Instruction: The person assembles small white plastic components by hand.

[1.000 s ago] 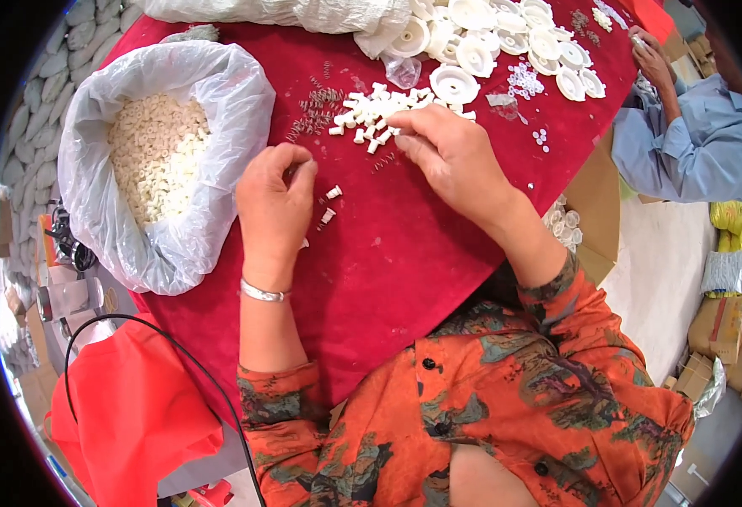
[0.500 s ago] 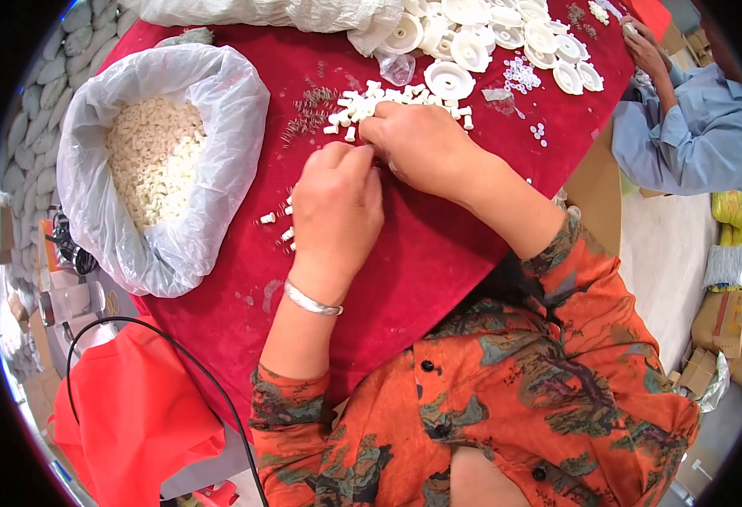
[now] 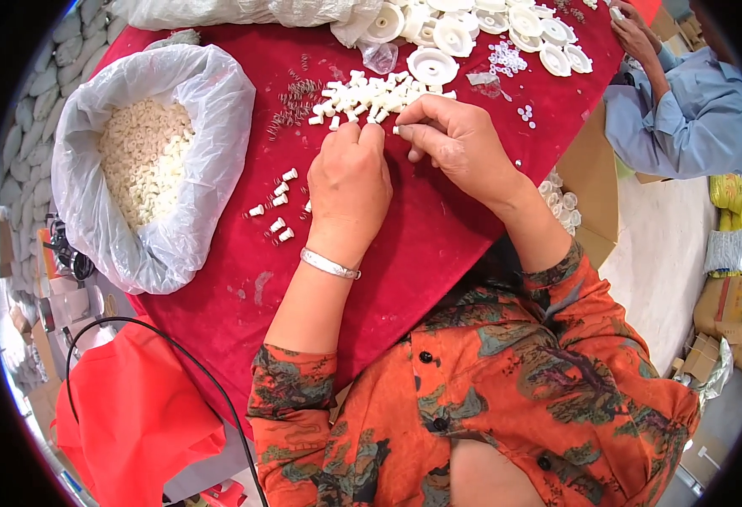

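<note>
Thumb and forefinger of my right hand [image 3: 455, 145] pinch a small white plastic plug [image 3: 396, 130]. Close beside it, my left hand [image 3: 350, 179] is closed with its fingertips pointing away from me; whatever it holds is hidden. Just beyond both hands lies a loose pile of white plugs [image 3: 377, 91]. Thin metal springs [image 3: 297, 101] are heaped at the pile's left. Several plugs fitted with springs [image 3: 279, 199] lie on the red cloth left of my left wrist.
A plastic-lined sack of cream-coloured pieces [image 3: 155, 160] stands at the left. White round caps [image 3: 453, 36] and small translucent rings [image 3: 504, 59] cover the far side of the red tablecloth [image 3: 438, 245]. A co-worker's blue sleeve [image 3: 700, 110] shows at the far right.
My right hand has drawn back from the pile with a plug between its fingers. My left hand has shifted right, uncovering more of the plugs with springs.
</note>
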Demonstrator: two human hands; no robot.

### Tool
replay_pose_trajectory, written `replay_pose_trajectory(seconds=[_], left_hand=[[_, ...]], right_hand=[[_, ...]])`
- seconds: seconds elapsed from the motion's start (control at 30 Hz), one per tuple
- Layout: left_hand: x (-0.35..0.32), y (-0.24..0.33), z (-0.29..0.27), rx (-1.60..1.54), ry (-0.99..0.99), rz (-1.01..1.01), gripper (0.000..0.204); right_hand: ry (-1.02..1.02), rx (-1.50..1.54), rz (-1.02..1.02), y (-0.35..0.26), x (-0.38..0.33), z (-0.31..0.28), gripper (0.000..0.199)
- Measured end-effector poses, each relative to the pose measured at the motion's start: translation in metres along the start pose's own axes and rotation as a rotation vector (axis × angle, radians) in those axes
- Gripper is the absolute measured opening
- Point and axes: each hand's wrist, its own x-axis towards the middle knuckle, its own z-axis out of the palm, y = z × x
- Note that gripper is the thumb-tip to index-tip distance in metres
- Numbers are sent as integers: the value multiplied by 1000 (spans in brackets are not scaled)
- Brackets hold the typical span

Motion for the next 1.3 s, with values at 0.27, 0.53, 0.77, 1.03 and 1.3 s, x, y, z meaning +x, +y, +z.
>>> replay_pose_trajectory(seconds=[0.27,0.53,0.77,1.03,1.3], left_hand=[[-10,-8,-17,-364,82,-22,12],[-11,-15,-31,-1646,-151,-641,5],[-9,-20,-29,-1842,-218,-633,6],[-8,-13,-32,-1675,-111,-620,10],[-9,-18,-35,-1611,-145,-535,11]], right_hand=[[44,273,114,4,-10,6,13],[-19,454,77,-13,-19,7,16],[82,210,-127,-12,-19,21,7],[1,320,1,-19,-15,9,14],[-56,374,28,-19,-12,5,19]])
